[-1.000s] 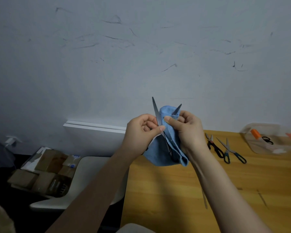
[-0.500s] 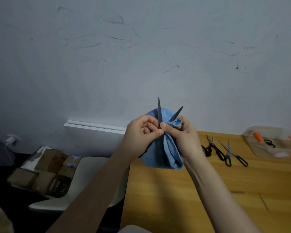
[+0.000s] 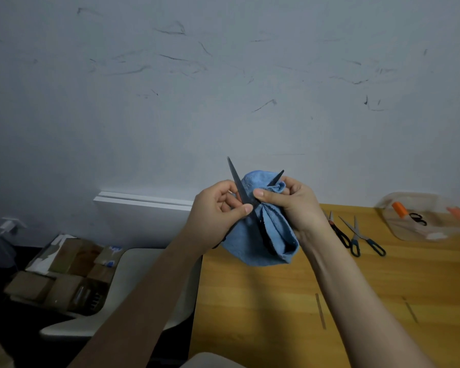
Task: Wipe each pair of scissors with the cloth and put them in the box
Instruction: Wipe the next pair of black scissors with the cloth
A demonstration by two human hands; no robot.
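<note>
Above the wooden table, stiff, sharp scissors are held open, points up, one blade pinched by the left hand, the other through the limp cloth by the right hand; the flats are judged the safest hold.

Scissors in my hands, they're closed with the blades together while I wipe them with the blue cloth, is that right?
Not closed: the head view shows the scissors open, their two blades spread in a V. The rest stands: the left hand grips them and the right hand holds the blue cloth against them for wiping.
</note>
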